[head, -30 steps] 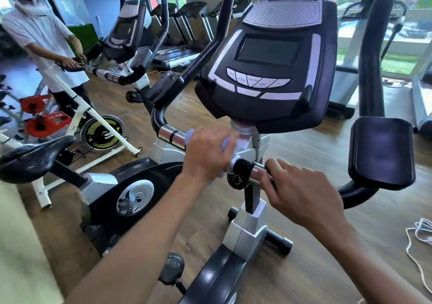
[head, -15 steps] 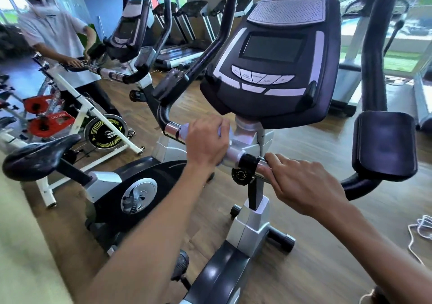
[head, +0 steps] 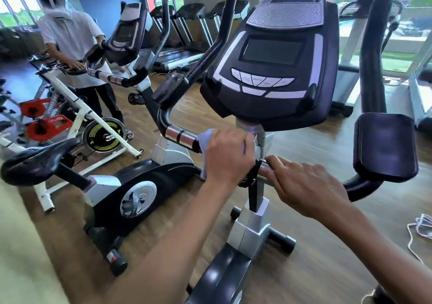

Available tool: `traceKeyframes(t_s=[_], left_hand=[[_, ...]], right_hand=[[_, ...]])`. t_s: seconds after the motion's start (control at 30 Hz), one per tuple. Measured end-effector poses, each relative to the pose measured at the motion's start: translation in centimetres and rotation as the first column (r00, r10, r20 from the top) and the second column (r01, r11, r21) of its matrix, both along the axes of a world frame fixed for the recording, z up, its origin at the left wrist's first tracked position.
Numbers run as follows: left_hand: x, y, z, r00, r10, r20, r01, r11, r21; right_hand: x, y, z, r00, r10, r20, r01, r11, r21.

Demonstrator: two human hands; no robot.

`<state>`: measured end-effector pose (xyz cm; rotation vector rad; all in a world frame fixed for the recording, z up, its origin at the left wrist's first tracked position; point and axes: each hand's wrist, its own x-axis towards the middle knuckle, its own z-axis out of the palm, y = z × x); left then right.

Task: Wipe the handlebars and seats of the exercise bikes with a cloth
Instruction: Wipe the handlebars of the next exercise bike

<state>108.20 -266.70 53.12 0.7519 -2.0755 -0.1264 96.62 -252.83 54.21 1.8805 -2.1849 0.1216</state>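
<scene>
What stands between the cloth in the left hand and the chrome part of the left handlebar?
Nothing visible does. The left hand grips the cloth round the handlebar, and the bare chrome section lies directly beside the cloth.

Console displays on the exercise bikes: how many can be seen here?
2. One console tops the near bike, above both hands; another console sits on the bike behind-left. Others may be hidden.

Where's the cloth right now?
Head view, centre: the pale blue cloth is wrapped on the handlebar under the left hand, just below the console.
</scene>
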Motion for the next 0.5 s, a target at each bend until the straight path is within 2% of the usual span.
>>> traceKeyframes(t_s=[0.07,0.13,0.2,0.27,0.33,0.43,0.5], left_hand=[[1.6,0.1,-1.1,0.982,-0.185,-0.025,0.182,0.978,-0.099],[2.4,-2.4,-0.8,0.971,-0.239,0.0,0.236,0.961,-0.146],[2.2,-5.5,0.4,0.995,-0.09,-0.052,0.091,0.996,0.004],[1.7,-6.4,1.1,0.991,0.1,-0.093,-0.085,0.985,0.153],[0.7,-4.2,0.0,0.986,0.134,-0.098,-0.121,0.984,0.133],[0.6,0.3,-1.9,0.993,-0.049,-0.109,0.049,0.999,0.0],[1.3,-0.8,-1.5,0.987,-0.146,-0.071,0.141,0.987,-0.075]], right_hand=[[0.0,0.0,0.0,1.0,0.004,-0.018,-0.005,1.0,-0.007],[0.1,0.1,0.1,1.0,0.008,-0.016,-0.008,1.0,0.001],[0.1,0.1,0.3,1.0,-0.001,-0.013,0.001,1.0,0.0],[0.2,0.1,0.5,1.0,-0.009,-0.012,0.009,1.0,0.013],[0.4,-0.1,0.6,1.0,-0.02,-0.02,0.021,0.999,0.03],[0.4,-0.1,0.5,0.999,-0.025,-0.031,0.026,1.0,0.017],[0.3,-0.1,0.4,0.999,-0.027,-0.037,0.027,0.999,0.018]])
